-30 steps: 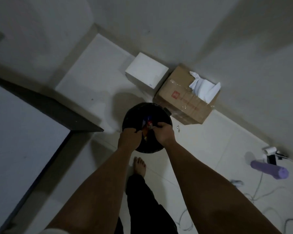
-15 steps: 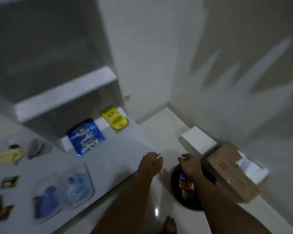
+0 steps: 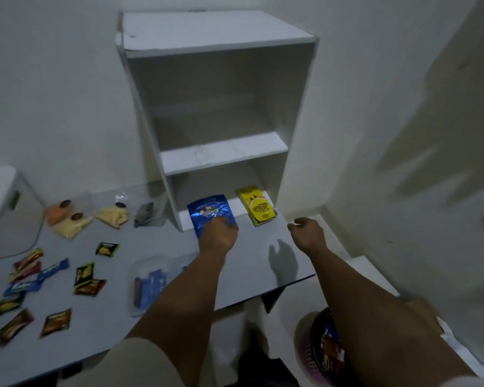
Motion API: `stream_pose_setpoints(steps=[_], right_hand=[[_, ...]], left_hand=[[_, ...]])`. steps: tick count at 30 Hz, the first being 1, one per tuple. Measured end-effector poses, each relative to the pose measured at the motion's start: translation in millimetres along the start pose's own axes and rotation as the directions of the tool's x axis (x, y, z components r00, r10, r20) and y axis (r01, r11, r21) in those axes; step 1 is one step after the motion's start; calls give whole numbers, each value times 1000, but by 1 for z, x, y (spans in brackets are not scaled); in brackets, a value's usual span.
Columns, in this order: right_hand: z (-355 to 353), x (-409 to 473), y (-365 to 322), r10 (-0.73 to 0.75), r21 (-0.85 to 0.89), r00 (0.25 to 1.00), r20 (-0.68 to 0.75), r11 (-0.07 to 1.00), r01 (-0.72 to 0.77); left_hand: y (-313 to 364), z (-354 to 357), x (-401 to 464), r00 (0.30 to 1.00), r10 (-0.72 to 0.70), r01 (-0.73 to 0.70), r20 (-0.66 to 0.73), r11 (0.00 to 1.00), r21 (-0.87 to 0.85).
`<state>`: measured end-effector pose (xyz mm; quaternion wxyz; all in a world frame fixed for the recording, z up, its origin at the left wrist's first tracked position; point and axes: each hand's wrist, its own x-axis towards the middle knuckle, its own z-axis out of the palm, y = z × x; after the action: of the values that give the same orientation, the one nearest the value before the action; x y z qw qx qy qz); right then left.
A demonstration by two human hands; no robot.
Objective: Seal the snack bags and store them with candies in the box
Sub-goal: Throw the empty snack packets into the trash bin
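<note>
A glossy blue foil snack bag [image 3: 210, 214] leans at the centre of the frame against the bottom lip of a white two-tier shelf unit [image 3: 224, 152], its lower edge on the grey tabletop [image 3: 252, 263]. The left hand [image 3: 220, 233] lies over the bag's lower end with the fingers bent onto the foil, gripping it. Just right of it a yellow snack bag [image 3: 256, 205] leans in the same lower opening of the shelf unit, touched by neither hand. The right hand [image 3: 309, 233] hovers right of centre above the table's right end, fingers loosely curled, holding nothing; its shadow falls on the tabletop below it.

Below the left forearm, at lower centre, sits a clear plastic box [image 3: 151, 283] with blue-wrapped pieces inside. Across the lower left of the frame small candy packets [image 3: 87, 279] in black, yellow, brown, red and blue wrappers lie scattered flat on the table. Higher up at the left, clear bags of pale and orange snacks [image 3: 67, 222] lie beside a small grey pouch [image 3: 147, 215] near the shelf's left foot. A white lidded container [image 3: 3, 208] stands at the left edge.

At the lower right, on the floor beside the table, is a round dark bin [image 3: 326, 350] with colourful wrappers inside, partly hidden by the right forearm.
</note>
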<state>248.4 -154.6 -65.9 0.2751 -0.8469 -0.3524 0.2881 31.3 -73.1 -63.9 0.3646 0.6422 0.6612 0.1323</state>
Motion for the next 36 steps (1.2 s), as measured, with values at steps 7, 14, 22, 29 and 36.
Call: stream_pose_setpoints(steps=[7, 14, 22, 29, 36], right_hand=[[57, 72, -26, -40, -76, 996, 80, 996, 46], [101, 154, -31, 115, -76, 983, 143, 992, -105], [113, 209, -27, 278, -110, 956, 87, 957, -269], [118, 230, -23, 325, -95, 935, 140, 945, -314], [149, 235, -16, 340, -70, 913, 226, 940, -333]], left_hand=[[-45, 2, 68, 991, -113, 112, -75, 994, -21], [-74, 32, 139, 949, -310, 308, -55, 951, -37], [-75, 56, 174, 868, -495, 494, -48, 869, -33], [-74, 63, 187, 825, -555, 553, -108, 832, -51], [-81, 77, 195, 782, -612, 575, -121, 782, -239]])
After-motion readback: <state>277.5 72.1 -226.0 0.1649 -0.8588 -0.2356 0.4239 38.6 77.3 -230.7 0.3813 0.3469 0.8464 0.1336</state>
